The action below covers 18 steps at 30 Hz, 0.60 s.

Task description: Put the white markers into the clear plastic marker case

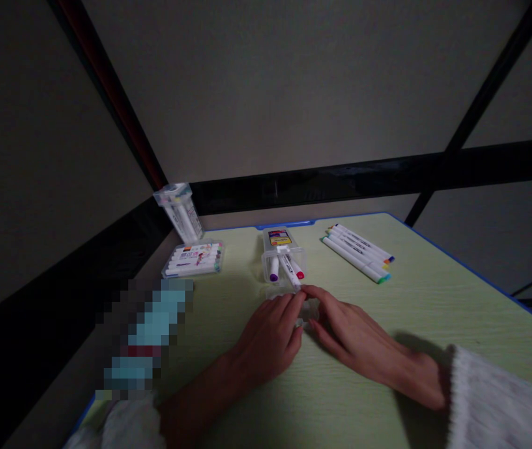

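My left hand (270, 337) and my right hand (347, 324) meet at the middle of the table, both with bent fingers around a clear plastic lid-like piece (311, 310). Much of this piece is hidden under the left fingers. Just beyond lies a clear plastic marker case (267, 254) on its side, its open end facing me. Inside are a purple-tipped marker (274, 268) and a red-tipped marker (299, 272). Between them a white marker (289, 271) slants out of the case, and its near end reaches my index fingertips.
Several loose white markers (357, 252) with coloured ends lie at the right on the pale green table (457, 299). A flat marker case (195, 259) rests at the left, with an upright clear marker box (181, 212) behind it. A pixelated blue object (158, 318) is nearer me.
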Available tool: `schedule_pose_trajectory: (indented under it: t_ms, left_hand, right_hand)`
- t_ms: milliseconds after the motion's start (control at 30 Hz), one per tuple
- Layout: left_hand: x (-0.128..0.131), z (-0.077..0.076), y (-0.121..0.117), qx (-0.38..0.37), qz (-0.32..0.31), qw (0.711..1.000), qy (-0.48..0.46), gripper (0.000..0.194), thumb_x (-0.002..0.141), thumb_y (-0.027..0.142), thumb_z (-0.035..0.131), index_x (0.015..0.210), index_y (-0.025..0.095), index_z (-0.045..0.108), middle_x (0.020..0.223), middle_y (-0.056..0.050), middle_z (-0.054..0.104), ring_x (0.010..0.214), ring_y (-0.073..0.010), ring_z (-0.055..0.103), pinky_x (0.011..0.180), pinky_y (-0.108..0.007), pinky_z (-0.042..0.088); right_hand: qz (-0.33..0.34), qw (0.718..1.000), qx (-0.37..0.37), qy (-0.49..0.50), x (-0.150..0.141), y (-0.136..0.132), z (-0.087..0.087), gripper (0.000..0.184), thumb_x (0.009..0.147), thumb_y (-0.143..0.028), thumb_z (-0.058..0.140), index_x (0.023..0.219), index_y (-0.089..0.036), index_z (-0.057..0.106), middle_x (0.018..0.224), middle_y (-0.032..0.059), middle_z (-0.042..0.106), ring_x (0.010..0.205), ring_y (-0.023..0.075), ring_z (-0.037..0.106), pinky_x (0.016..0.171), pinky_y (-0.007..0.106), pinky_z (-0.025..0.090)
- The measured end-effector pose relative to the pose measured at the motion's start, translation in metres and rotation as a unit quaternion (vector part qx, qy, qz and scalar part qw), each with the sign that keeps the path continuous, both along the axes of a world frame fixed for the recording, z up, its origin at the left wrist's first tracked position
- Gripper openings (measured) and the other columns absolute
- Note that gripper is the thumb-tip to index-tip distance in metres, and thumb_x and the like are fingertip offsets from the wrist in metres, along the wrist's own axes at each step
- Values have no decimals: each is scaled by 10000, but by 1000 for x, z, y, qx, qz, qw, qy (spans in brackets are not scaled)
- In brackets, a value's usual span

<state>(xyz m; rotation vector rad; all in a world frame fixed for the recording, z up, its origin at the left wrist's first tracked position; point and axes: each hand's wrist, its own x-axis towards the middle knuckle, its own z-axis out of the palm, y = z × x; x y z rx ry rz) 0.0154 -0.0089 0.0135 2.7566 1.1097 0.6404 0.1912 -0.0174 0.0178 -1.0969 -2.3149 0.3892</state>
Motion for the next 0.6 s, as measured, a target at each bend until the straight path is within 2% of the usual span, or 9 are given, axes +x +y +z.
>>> schedule_pose_trajectory:
  t_ms: [167,367,600]
  left_hand:
    - [0,-2,1,-8,6,1000,-16,502,785,124,438,1262,120,281,1165,-153,519,1043,-257,523,880,-422,454]
    - [0,-5,0,-9,13,999,-47,552,773,110,449,1278,136,229,1121,-143,539,979,-247,551,837,-415,477]
    - [0,-6,0,-7,23,998,-49,515,769,109,466,1244,130,269,1091,-137,545,956,-251,556,827,-413,483]
  right_hand:
    - [2,1000,-9,-1,0,0,0,419,839,-170,358,1248,-100,298,851,109,628,648,191,598,599,323,479]
    - [-2,1000,1,4,-1,0,0,426,841,-179,354,1254,-95,293,836,106,627,650,194,601,602,320,480]
    - [18,1000,-10,5,0,-1,3,399,840,-150,373,1229,-143,284,1071,143,564,886,229,592,723,370,495]
